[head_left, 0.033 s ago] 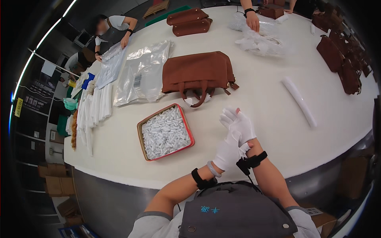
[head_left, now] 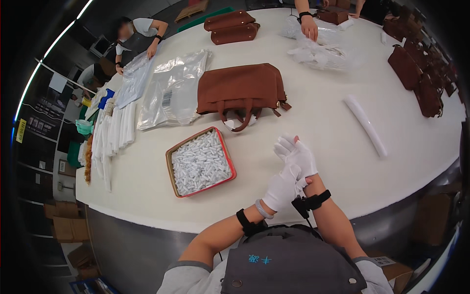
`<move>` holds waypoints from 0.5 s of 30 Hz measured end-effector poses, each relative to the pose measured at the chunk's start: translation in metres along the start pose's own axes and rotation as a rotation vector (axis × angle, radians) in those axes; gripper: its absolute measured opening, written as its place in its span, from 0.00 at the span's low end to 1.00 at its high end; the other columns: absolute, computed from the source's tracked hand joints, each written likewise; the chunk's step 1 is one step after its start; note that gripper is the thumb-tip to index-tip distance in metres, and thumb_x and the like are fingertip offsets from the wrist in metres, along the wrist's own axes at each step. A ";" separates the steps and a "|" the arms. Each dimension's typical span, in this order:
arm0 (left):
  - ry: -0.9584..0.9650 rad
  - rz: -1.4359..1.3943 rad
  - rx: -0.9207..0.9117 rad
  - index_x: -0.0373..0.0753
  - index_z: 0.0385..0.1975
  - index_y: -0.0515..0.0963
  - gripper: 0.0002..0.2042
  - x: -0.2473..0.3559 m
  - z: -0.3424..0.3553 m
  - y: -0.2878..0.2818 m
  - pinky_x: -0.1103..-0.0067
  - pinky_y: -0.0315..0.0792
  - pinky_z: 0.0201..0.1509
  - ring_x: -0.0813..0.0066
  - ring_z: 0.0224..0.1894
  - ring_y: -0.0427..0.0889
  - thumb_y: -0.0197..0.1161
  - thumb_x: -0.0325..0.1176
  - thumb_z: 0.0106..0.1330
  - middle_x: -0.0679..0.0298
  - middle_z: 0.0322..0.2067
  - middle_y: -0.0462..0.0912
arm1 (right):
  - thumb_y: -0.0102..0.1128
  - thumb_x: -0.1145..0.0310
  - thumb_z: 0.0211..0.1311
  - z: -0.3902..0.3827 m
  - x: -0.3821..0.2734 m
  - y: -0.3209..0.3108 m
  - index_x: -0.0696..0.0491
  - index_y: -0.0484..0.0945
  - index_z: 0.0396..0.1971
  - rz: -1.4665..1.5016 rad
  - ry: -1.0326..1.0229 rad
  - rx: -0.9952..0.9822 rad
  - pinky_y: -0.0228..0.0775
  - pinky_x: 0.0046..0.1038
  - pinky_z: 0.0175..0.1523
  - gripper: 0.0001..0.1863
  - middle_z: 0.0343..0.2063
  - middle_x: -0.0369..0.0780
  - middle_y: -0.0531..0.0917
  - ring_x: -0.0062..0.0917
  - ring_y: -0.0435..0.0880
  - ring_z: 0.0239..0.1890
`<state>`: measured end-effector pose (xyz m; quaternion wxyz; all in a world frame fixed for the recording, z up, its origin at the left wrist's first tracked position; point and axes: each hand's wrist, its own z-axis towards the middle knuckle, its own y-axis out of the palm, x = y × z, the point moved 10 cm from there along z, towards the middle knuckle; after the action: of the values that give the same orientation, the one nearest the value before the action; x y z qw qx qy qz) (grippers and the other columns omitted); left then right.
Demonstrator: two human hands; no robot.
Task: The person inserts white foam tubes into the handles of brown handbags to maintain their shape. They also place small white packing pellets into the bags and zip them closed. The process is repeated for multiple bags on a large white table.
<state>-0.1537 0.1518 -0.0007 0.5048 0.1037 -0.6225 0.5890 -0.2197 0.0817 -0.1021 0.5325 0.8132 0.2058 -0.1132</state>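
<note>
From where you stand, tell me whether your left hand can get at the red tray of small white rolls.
Probably yes. The left hand is at the right hand, tugging its white glove, holding nothing else. The red tray lies just to its left, with bare table between.

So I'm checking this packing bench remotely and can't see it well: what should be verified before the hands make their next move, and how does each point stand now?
1. Gloves on both hands: ok. The left hand tugs at the white glove on the right hand.
2. Hands free of objects: ok, neither holds anything.
3. Tray of white rolls within reach: ok, left of the hands.
4. Brown handbag lying flat, handles toward the person: ok.
5. Handbag open or zipped: cannot tell.
6. Long white roll clear of the table edge: ok.
</note>
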 end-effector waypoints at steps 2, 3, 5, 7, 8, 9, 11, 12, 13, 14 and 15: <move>0.127 -0.005 -0.078 0.39 0.36 0.72 0.09 0.022 0.001 0.032 0.71 0.75 0.33 0.55 0.30 0.80 0.64 0.36 0.70 0.55 0.27 0.74 | 0.41 0.61 0.79 -0.025 -0.027 -0.031 0.63 0.63 0.67 -0.023 -0.110 0.029 0.63 0.43 0.72 0.26 0.64 0.56 0.70 0.49 0.75 0.62; 0.189 -0.006 -0.111 0.39 0.36 0.73 0.08 0.034 -0.001 0.048 0.70 0.75 0.32 0.55 0.30 0.80 0.63 0.35 0.71 0.55 0.27 0.73 | 0.43 0.53 0.80 -0.038 -0.033 -0.043 0.62 0.59 0.70 -0.091 -0.091 0.017 0.60 0.42 0.74 0.31 0.68 0.56 0.66 0.49 0.71 0.66; 0.188 -0.033 -0.265 0.40 0.36 0.75 0.06 0.061 0.000 0.066 0.70 0.76 0.34 0.55 0.31 0.80 0.61 0.34 0.72 0.54 0.27 0.75 | 0.44 0.47 0.78 -0.059 -0.065 -0.048 0.61 0.56 0.72 -0.155 -0.142 -0.025 0.57 0.41 0.75 0.36 0.69 0.54 0.64 0.48 0.68 0.69; 0.130 -0.577 -0.394 0.40 0.42 0.78 0.07 0.082 -0.017 0.081 0.71 0.77 0.37 0.63 0.30 0.80 0.59 0.35 0.74 0.57 0.30 0.80 | 0.44 0.42 0.77 -0.083 -0.101 -0.041 0.60 0.54 0.74 -0.187 -0.238 -0.069 0.55 0.41 0.76 0.41 0.71 0.53 0.62 0.47 0.64 0.72; 0.185 -0.500 -0.365 0.40 0.43 0.78 0.07 0.089 -0.024 0.089 0.73 0.77 0.37 0.67 0.30 0.80 0.58 0.35 0.75 0.59 0.30 0.80 | 0.44 0.40 0.76 -0.100 -0.118 -0.035 0.60 0.53 0.74 -0.179 -0.304 -0.080 0.54 0.41 0.76 0.42 0.72 0.52 0.61 0.46 0.62 0.73; 0.234 -0.421 -0.336 0.40 0.45 0.78 0.08 0.094 -0.030 0.097 0.75 0.77 0.37 0.71 0.30 0.80 0.58 0.36 0.75 0.61 0.31 0.81 | 0.43 0.38 0.75 -0.113 -0.133 -0.034 0.59 0.53 0.74 -0.170 -0.368 -0.092 0.53 0.40 0.77 0.44 0.73 0.51 0.60 0.45 0.61 0.74; 0.026 -0.326 -0.572 0.39 0.50 0.76 0.10 0.089 -0.014 0.117 0.79 0.77 0.40 0.80 0.34 0.80 0.57 0.35 0.76 0.65 0.34 0.81 | 0.43 0.37 0.75 -0.123 -0.156 -0.054 0.60 0.53 0.74 -0.083 -0.329 -0.137 0.52 0.40 0.77 0.45 0.73 0.50 0.59 0.42 0.59 0.75; -0.130 -0.534 -0.393 0.38 0.53 0.75 0.12 0.034 0.000 0.114 0.79 0.77 0.42 0.79 0.35 0.81 0.56 0.35 0.76 0.64 0.35 0.81 | 0.43 0.36 0.75 -0.124 -0.156 -0.059 0.60 0.53 0.74 -0.021 -0.289 -0.165 0.51 0.40 0.77 0.45 0.73 0.50 0.58 0.41 0.58 0.75; -0.246 -0.391 -0.133 0.37 0.56 0.72 0.15 -0.011 0.018 0.081 0.76 0.76 0.47 0.72 0.40 0.81 0.57 0.36 0.76 0.60 0.40 0.81 | 0.44 0.37 0.74 -0.125 -0.161 -0.070 0.60 0.56 0.73 -0.170 -0.286 -0.147 0.54 0.40 0.75 0.44 0.71 0.50 0.62 0.40 0.62 0.73; -0.399 -0.257 0.143 0.36 0.60 0.70 0.18 -0.056 0.028 0.045 0.72 0.76 0.52 0.64 0.45 0.81 0.57 0.37 0.75 0.55 0.45 0.81 | 0.46 0.37 0.74 -0.127 -0.164 -0.081 0.61 0.58 0.72 -0.318 -0.286 -0.121 0.57 0.40 0.74 0.44 0.69 0.50 0.66 0.40 0.66 0.70; -0.551 -0.149 0.391 0.35 0.64 0.68 0.22 -0.092 0.030 0.009 0.69 0.75 0.57 0.57 0.50 0.81 0.58 0.37 0.75 0.51 0.50 0.81 | 0.47 0.37 0.74 -0.134 -0.165 -0.093 0.61 0.60 0.71 -0.451 -0.283 -0.099 0.60 0.40 0.72 0.43 0.66 0.50 0.70 0.39 0.70 0.68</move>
<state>-0.1325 0.0864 -0.0689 0.3301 0.3987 -0.6015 0.6085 -0.4137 0.2006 -0.0569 0.5564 0.6960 0.3105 -0.3311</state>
